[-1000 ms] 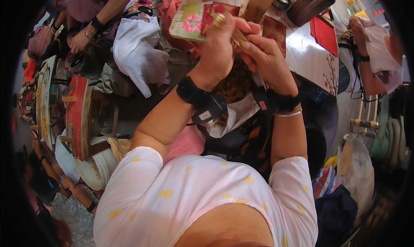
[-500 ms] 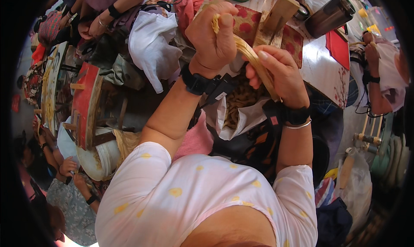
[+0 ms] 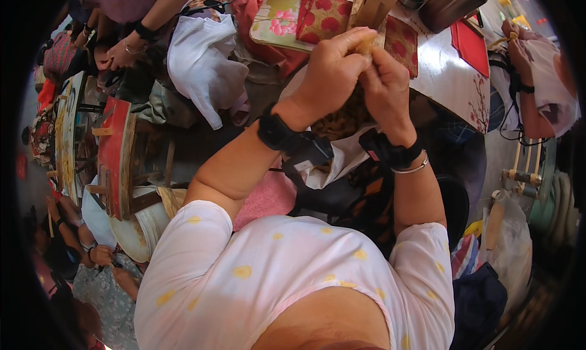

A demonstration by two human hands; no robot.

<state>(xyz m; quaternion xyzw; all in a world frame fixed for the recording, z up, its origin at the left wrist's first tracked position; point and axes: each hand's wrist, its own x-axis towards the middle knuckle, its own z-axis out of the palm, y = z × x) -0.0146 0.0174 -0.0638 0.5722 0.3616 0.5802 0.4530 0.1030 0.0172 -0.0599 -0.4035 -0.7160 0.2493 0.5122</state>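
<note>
My left hand [image 3: 329, 72] and my right hand [image 3: 389, 90] meet above the near edge of the table, both with fingers closed. Between their fingertips is a pale yellow, fibrous strip [image 3: 366, 43]; only a small piece shows, and my fingers hide the rest. Each wrist wears a black band with a device. Below the hands, a white bag [image 3: 342, 167] stands open, with brownish-yellow strips [image 3: 342, 123] inside, partly covered by my wrists.
On the table [image 3: 442, 84] are a wooden block [image 3: 375, 8], patterned red-and-gold pieces [image 3: 326, 19], a dark tumbler [image 3: 453, 8] and a red folder [image 3: 470, 47]. White cloth [image 3: 198, 66] hangs at left, near a red board [image 3: 115, 157]. Other people's hands [image 3: 125, 52] are at both sides.
My hands have come together; the long strip that stretched between them is now mostly hidden in my fingers. My left hand moved right and down, and the view shifted slightly.
</note>
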